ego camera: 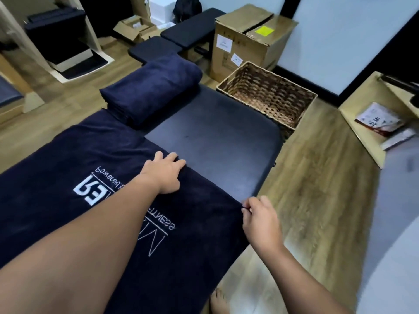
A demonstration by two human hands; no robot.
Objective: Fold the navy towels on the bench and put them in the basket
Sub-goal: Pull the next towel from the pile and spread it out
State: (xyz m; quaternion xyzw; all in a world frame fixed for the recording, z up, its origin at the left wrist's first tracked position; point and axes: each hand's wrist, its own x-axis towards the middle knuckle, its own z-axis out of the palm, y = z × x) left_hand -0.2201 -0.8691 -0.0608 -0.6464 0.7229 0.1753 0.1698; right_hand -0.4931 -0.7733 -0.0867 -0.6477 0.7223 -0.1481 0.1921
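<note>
A navy towel with white lettering lies spread flat across the black padded bench. My left hand rests on the towel's far edge, its fingers curled over that edge. My right hand pinches the towel's corner at the bench's right side. A stack of folded navy towels sits further along the bench. The woven wicker basket stands on the floor beside the bench's far right end, with nothing visible inside.
A large cardboard box stands behind the basket. Another black bench and open boxes are further back. A wooden shelf unit with packets is on the right. My bare foot stands on the wood floor.
</note>
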